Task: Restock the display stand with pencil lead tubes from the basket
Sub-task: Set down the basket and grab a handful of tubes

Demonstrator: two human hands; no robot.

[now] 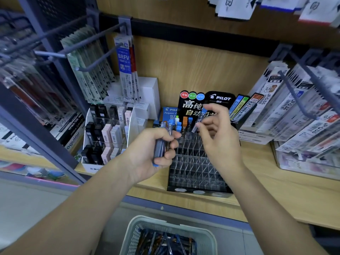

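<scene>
1. Location. The display stand (pixel 195 166) is a clear grid of narrow cells under a black header card (pixel 219 100). It sits on the wooden shelf (pixel 276 181) at the centre of view. The basket (pixel 207 242) lies at 6 o'clock, below the shelf edge, with loose tubes (pixel 165 242) heaped inside.
2. Stock in place. A few standing tubes (pixel 184 124) with blue and orange caps occupy the back row, at 12 o'clock of the grid. The rows nearer the person appear unfilled.
3. Left hand (pixel 147 150). It is at 9 o'clock of the stand, with the fingers curled round a bundle of tubes (pixel 161 144). One blue cap pokes out beneath the palm.
4. Right hand (pixel 219 137). It is at 1 o'clock of the grid, above the back rows. Thumb and fingertips pinch a single tube (pixel 199 121) near its lower end, and the tube is tilted with its blue cap up and away.
5. Handling, judged. The tubes look light, rigid and smooth-walled. The bundle is liable to slide within the fist, so a firm wrap is warranted. The lead inside is presumably brittle, so dropping is to be avoided.
6. Hold point, judged. The single tube is best pinched on its upper half, leaving the lower end free to enter a cell upright. The cells are narrow, and a tilted entry likely catches on the dividers.
</scene>
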